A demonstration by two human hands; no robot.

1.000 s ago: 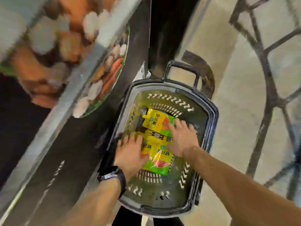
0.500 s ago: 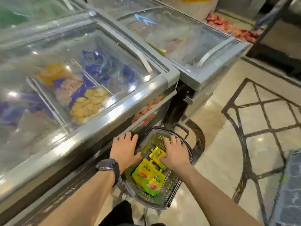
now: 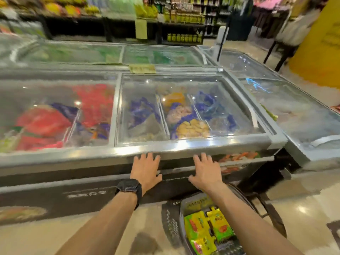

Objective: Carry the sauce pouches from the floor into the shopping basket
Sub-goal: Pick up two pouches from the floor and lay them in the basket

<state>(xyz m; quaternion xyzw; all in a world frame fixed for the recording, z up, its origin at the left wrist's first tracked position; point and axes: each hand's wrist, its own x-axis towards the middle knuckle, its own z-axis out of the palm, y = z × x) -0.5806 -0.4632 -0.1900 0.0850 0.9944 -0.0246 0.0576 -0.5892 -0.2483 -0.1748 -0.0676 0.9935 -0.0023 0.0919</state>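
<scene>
Fingers of both hands are spread wide and hold nothing. The left hand [image 3: 147, 169], with a black watch [image 3: 129, 188] on its wrist, and the right hand [image 3: 206, 171] are raised in front of the dark front panel of a glass-topped freezer [image 3: 165, 146] full of frozen food. Below the right forearm, 3 yellow-green sauce pouches [image 3: 206, 229] lie in the dark shopping basket [image 3: 170, 221] on the glossy beige floor [image 3: 55, 234]. Blurred shelves [image 3: 184, 21] fill the background.

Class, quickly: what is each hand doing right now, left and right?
Left hand: open, fingers spread, holding nothing.
Right hand: open, fingers spread, holding nothing.
</scene>
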